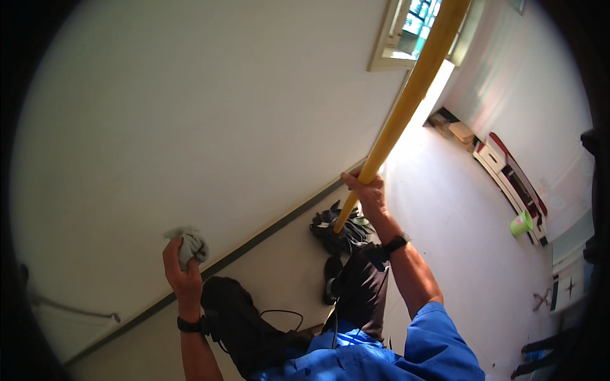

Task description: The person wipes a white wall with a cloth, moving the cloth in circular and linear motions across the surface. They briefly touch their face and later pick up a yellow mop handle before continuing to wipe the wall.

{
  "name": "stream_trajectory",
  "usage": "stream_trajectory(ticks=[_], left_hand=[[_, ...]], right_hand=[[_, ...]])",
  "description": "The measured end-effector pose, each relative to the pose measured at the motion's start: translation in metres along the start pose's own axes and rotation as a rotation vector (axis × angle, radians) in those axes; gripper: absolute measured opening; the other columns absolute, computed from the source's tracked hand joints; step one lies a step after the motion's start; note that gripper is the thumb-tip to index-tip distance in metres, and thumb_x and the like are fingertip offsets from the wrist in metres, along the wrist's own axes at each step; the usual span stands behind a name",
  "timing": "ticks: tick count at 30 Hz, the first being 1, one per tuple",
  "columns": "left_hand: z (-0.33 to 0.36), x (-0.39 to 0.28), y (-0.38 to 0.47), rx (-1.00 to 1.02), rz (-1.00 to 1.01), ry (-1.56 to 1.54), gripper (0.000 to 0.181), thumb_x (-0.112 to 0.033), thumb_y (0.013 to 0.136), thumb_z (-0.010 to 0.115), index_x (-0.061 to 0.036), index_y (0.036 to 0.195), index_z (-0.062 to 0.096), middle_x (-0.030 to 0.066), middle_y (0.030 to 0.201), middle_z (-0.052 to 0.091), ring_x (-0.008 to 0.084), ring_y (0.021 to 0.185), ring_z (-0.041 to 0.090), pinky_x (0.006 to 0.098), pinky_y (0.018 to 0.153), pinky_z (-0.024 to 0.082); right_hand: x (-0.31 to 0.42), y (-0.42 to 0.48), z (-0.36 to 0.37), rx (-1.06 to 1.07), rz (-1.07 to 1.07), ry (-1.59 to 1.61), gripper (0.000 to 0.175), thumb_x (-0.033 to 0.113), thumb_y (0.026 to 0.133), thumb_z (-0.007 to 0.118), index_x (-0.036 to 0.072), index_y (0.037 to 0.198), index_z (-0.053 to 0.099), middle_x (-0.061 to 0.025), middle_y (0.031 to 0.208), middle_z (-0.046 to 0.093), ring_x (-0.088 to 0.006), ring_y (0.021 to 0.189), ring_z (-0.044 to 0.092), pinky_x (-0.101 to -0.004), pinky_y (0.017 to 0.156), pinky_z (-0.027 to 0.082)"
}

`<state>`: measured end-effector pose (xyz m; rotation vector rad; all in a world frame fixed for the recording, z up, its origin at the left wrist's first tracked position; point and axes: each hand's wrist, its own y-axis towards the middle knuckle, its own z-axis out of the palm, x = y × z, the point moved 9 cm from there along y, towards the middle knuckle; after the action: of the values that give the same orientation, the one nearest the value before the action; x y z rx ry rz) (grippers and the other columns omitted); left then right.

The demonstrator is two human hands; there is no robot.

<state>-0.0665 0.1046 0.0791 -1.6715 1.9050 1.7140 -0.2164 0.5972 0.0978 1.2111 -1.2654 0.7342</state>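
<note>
A crumpled pale grey-green cloth (193, 245) is pinched between the thumb and fingers of my left hand (183, 271), close to the white wall (190, 119). My right hand (369, 190) grips a long yellow pole (405, 109), which slants from the top of the view down to a dark bundle of strips or cloth (340, 228) on the floor. The pole's lower end meets or overlaps this bundle; the exact contact cannot be told. Black bands circle both my wrists.
A dark baseboard (267, 243) runs along the wall. At upper right is a window (412, 33). A low white and red cabinet (510, 181) stands by the far wall, with a light green bin (521, 224) beside it. A cable (76, 306) curves at lower left.
</note>
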Motion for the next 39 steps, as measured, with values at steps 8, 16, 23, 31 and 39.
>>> stream_trajectory(ticks=[8, 16, 23, 31, 39], left_hand=[[-0.053, -0.032, -0.008, -0.036, -0.198, -0.268, 0.034, -0.001, 0.088, 0.053, 0.0007, 0.121, 0.061, 0.0115, 0.112, 0.066, 0.021, 0.101, 0.063, 0.0348, 0.094, 0.052], [0.019, -0.055, 0.003, 0.183, -0.021, -0.084, 0.032, -0.008, 0.09, 0.066, 0.0001, 0.12, 0.063, 0.0188, 0.104, 0.068, 0.0346, 0.095, 0.07, 0.0407, 0.086, 0.057], [0.096, -0.085, 0.025, 0.308, -0.002, -0.118, 0.058, -0.02, 0.077, 0.091, -0.004, 0.126, 0.064, 0.017, 0.115, 0.067, 0.0363, 0.1, 0.07, 0.044, 0.085, 0.058], [0.152, -0.092, 0.058, 0.43, 0.025, -0.136, 0.057, -0.013, 0.079, 0.088, -0.0044, 0.13, 0.064, 0.0177, 0.12, 0.072, 0.0362, 0.108, 0.072, 0.0434, 0.095, 0.058], [0.194, -0.086, 0.077, 0.494, -0.118, -0.19, 0.053, -0.015, 0.085, 0.083, 0.0001, 0.132, 0.065, 0.0187, 0.116, 0.075, 0.0309, 0.106, 0.074, 0.041, 0.096, 0.057]], right_hand=[[-0.008, -0.071, 0.158, 0.498, 0.042, -0.005, 0.023, 0.02, 0.093, 0.085, 0.001, 0.091, 0.071, 0.0008, 0.081, 0.066, -0.0097, 0.078, 0.062, -0.0296, 0.072, 0.052], [-0.036, -0.093, 0.182, 0.702, 0.097, -0.085, 0.021, 0.019, 0.094, 0.084, 0.001, 0.094, 0.073, -0.0011, 0.085, 0.07, -0.0108, 0.08, 0.064, -0.0302, 0.075, 0.054], [-0.04, -0.084, 0.189, 0.732, -0.03, -0.178, 0.025, 0.024, 0.093, 0.082, 0.002, 0.103, 0.074, -0.007, 0.084, 0.073, -0.015, 0.077, 0.067, -0.0348, 0.074, 0.056], [-0.03, -0.064, 0.193, 0.775, -0.2, -0.051, 0.029, 0.01, 0.088, 0.08, 0.002, 0.116, 0.073, -0.0177, 0.098, 0.078, -0.0257, 0.095, 0.077, -0.0406, 0.084, 0.059], [-0.012, -0.037, 0.193, 0.852, -0.357, -0.041, 0.041, 0.011, 0.085, 0.085, 0.004, 0.121, 0.068, -0.0139, 0.101, 0.078, -0.0279, 0.096, 0.077, -0.0402, 0.085, 0.06]])
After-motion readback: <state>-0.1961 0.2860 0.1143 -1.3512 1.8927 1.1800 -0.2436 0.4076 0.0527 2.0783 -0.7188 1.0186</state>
